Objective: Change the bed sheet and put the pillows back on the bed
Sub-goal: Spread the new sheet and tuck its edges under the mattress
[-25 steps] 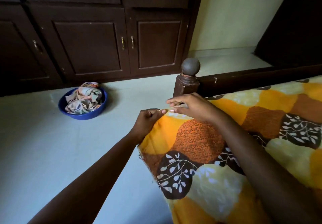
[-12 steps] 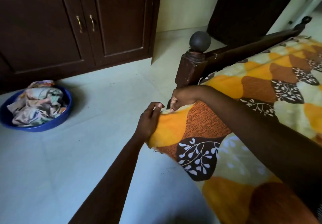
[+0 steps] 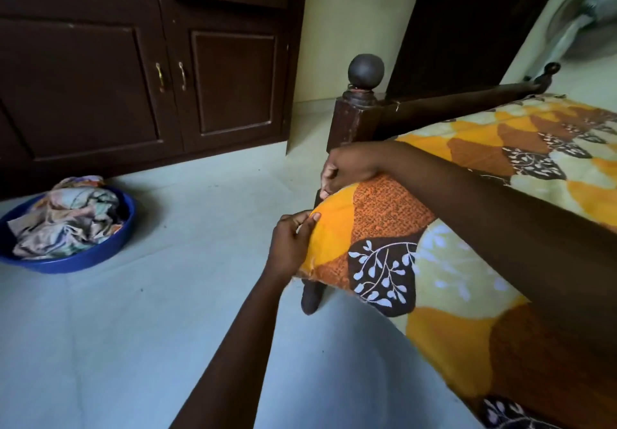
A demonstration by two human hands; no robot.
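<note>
While I am watching through the head camera, the pale floor (image 3: 133,345) is filling the left and lower part of the view. The sheet (image 3: 467,278), patterned in orange, yellow, brown and white leaves, is lying spread over the bed (image 3: 450,108) on the right and is hanging a little way down its near side. A dark wooden cabinet (image 3: 83,78) is standing along the far wall on the left. A blue basin (image 3: 83,263) is sitting on the floor in front of it, well apart from the bed, and crumpled clothes (image 3: 66,221) are piled inside it. The corner post (image 3: 354,121) is rising just behind the sheet's corner, and the bed's leg (image 3: 310,298) is showing below the cloth.

Both hands are working at that corner. The right hand (image 3: 347,170) is reaching across the sheet, its fingers curling down over the cloth's edge beside the post, so its grip is closing on the sheet. The left hand (image 3: 292,245) is coming up from below, its grip narrow, thumb and fingers pinching the orange edge just under the right hand. A round knob (image 3: 366,71) is topping the post, and two small handles (image 3: 182,76) are showing side by side on the cabinet doors.
</note>
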